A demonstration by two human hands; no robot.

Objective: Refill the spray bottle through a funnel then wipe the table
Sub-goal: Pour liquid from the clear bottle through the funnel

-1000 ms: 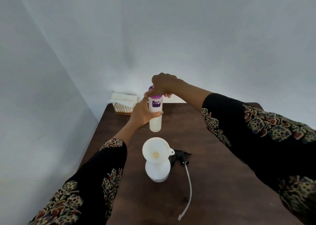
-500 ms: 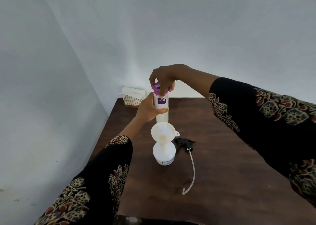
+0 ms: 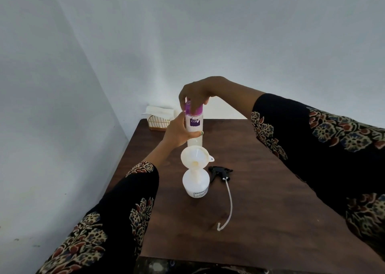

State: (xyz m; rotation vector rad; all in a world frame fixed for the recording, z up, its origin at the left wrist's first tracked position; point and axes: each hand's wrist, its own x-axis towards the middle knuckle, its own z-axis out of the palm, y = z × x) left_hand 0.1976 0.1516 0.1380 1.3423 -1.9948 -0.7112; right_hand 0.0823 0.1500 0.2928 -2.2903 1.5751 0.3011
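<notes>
A white spray bottle (image 3: 195, 185) stands on the dark wooden table (image 3: 260, 190) with a white funnel (image 3: 194, 154) seated in its neck. Just behind it my left hand (image 3: 177, 132) grips the body of a clear refill bottle (image 3: 194, 127) with a purple label, held upright. My right hand (image 3: 195, 93) comes from above and its fingers pinch the purple cap (image 3: 193, 109) on that bottle. The black spray head (image 3: 221, 172) with its long white dip tube (image 3: 228, 202) lies on the table to the right of the spray bottle.
A gold wire holder with white napkins (image 3: 159, 117) sits at the far left corner of the table, against the wall. White walls close in on the left and behind. The table's near edge runs along the bottom of the view.
The view has tilted so more of the table's near part shows. The refill bottle now sits closer above the funnel. Both hands stay on the bottle and its cap.
</notes>
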